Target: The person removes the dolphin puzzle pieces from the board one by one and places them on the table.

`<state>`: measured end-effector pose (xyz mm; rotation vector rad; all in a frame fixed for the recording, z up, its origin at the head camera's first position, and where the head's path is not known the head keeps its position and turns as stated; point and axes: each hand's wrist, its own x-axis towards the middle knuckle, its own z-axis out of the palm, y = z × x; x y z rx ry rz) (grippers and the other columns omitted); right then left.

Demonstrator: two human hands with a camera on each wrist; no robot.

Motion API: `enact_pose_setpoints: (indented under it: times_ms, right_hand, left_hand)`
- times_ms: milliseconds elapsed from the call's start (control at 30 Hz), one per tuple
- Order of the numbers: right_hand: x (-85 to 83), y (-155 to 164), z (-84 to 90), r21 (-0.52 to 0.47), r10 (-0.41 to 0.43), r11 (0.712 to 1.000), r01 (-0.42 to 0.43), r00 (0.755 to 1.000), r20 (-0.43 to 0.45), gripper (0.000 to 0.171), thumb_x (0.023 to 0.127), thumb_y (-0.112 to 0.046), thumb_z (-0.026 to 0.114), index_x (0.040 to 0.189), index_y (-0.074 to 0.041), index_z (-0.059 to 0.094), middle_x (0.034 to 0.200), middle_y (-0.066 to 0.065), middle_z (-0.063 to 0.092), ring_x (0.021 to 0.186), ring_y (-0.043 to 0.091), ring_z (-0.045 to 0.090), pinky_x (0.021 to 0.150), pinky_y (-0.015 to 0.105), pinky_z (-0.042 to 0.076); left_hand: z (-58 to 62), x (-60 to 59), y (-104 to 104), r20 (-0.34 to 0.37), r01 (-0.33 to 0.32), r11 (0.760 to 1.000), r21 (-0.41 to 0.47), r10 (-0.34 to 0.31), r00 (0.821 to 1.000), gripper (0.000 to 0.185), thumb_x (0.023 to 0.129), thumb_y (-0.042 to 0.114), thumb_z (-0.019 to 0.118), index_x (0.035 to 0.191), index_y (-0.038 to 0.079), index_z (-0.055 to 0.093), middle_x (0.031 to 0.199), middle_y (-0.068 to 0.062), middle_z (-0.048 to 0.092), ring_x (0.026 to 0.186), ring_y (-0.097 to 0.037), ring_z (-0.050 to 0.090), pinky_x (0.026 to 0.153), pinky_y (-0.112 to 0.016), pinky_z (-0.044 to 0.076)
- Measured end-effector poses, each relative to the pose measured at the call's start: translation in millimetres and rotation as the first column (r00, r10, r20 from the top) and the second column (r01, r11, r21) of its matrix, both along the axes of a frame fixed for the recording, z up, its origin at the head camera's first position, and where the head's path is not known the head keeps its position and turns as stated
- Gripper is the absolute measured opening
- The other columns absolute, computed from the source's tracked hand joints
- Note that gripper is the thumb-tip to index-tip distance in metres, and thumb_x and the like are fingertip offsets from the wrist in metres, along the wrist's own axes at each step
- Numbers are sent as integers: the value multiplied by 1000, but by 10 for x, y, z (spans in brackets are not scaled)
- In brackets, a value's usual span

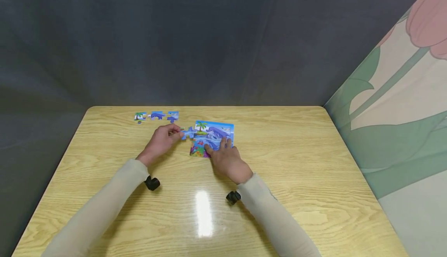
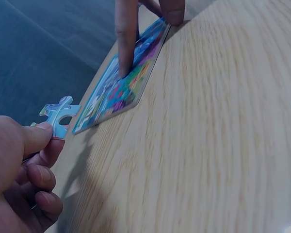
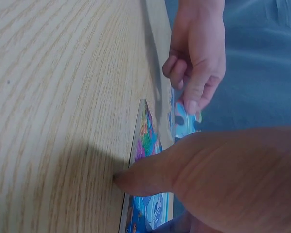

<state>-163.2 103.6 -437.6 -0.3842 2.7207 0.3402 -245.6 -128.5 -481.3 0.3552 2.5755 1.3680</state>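
One blue, knobbed jigsaw piece [image 1: 189, 133], held by its rim

Pinched between thumb and forefinger of the left hand [image 1: 163, 138], the piece sits just beside the left edge of a flat, square, blue picture board printed with dolphins, a palm tree and coral [image 1: 209, 132]; whether the two touch, I cannot tell. The right hand [image 1: 228, 162] grasps nothing: its fingers are spread and rest on the board. That looks a sound way to steady it, though lighter fingers set nearer the margin would hide less of the print.

For neat work, the pinch should stay on the outer rim, leaving knobs and sockets free. Turning the piece until its printed lines agree with the picture seems wiser than pushing.

Three small, printed jigsaw pieces [image 1: 158, 115] lie in a row on the pale wood-grain table [image 1: 297, 144], beyond the left hand.
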Motion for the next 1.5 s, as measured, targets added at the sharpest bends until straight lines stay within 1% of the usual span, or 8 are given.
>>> enact_pose_setpoints:
  times_ms: [233,567,733,933,1133,1233,1333,1500]
  right_hand:
    - [8,16,-9,-31,-4,1000,4,1000,-4,64,103,-8,36,157,-39,19,159,33,23,147,48,29,106,50,48]
    - [15,13,-19,-12,13,1000,-14,1000,-19,64,104,-8,36,157,-39,20,157,32,27,146,47,32,102,49,50]
    - [20,8,-14,1,12,1000,-12,1000,-19,64,104,-8,36,157,-39,18,158,32,27,146,46,32,101,48,51]
    - [20,12,-8,12,21,1000,-21,1000,-20,64,104,-7,35,158,-38,16,158,32,26,147,47,31,101,47,52]
    - [24,10,-4,-13,9,1000,-9,1000,-13,66,103,-7,37,158,-38,17,158,33,24,147,47,30,103,49,50]
    - [23,8,-14,-24,1,1000,-1,1000,-5,67,102,-7,38,158,-38,17,158,33,24,147,47,29,105,50,48]
    - [23,8,-18,-16,0,1000,0,1000,-5,66,103,-7,37,158,-38,17,159,32,23,147,47,29,106,50,48]
    - [25,13,-9,-10,2,1000,-2,1000,-10,65,103,-8,36,158,-38,16,159,32,23,147,47,29,107,50,47]
  left_hand:
    - [13,19,-218,0,-33,999,-29,33,999,26,100,36,57,113,14,64,113,-6,67,103,-25,60,84,-38,48]
    - [-16,19,-536,15,-71,993,-89,73,997,36,102,40,52,119,9,61,117,-13,66,118,-33,59,97,-49,48]
    - [10,15,-639,-5,-74,992,-102,74,997,36,104,36,48,121,7,59,117,-15,64,123,-36,57,105,-55,44]
    - [77,34,-756,3,-94,985,-143,95,995,37,107,36,42,126,7,56,119,-15,57,122,-36,55,102,-56,44]
    - [78,40,-915,11,-101,979,-175,105,994,41,106,40,40,124,6,56,135,-19,57,131,-41,49,100,-56,44]
    - [64,42,-995,1,-110,974,-197,113,994,43,106,42,40,121,6,58,136,-19,58,127,-39,53,95,-51,46]
    - [77,40,-1049,-15,-131,969,-209,131,991,44,106,43,41,121,6,60,131,-19,61,112,-34,57,86,-44,47]
    - [119,24,-1134,-18,-165,961,-224,166,986,45,105,42,42,122,4,61,127,-20,62,102,-29,55,79,-37,43]
